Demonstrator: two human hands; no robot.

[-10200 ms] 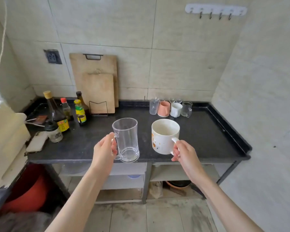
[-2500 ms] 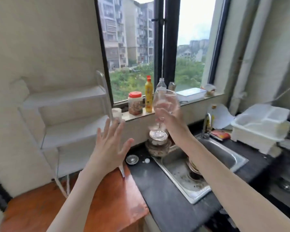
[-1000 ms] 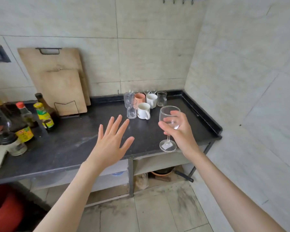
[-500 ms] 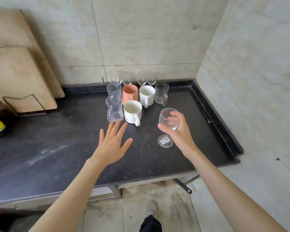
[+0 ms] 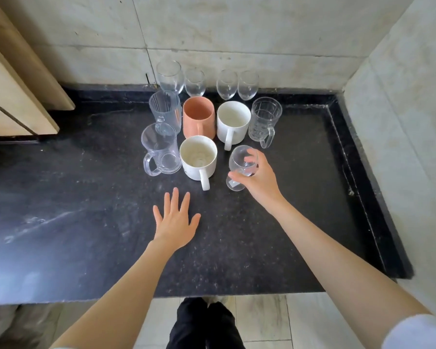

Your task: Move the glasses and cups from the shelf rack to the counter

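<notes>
Near the right end of the mug cluster, the right hand (image 5: 258, 178) grips the wine glass (image 5: 242, 163) upright, foot just above or on the table (image 5: 86, 197); the left hand (image 5: 175, 220) hovers open, empty.

Wine glass (image 5: 240, 161) stem behind right hand (image 5: 261, 178); cutting boards (image 5: 13, 96) cut off at left edge.

Clear wine glass (image 5: 242, 163) upright, beside white mug (image 5: 198, 158); cup cluster on black counter (image 5: 86, 197).
</notes>
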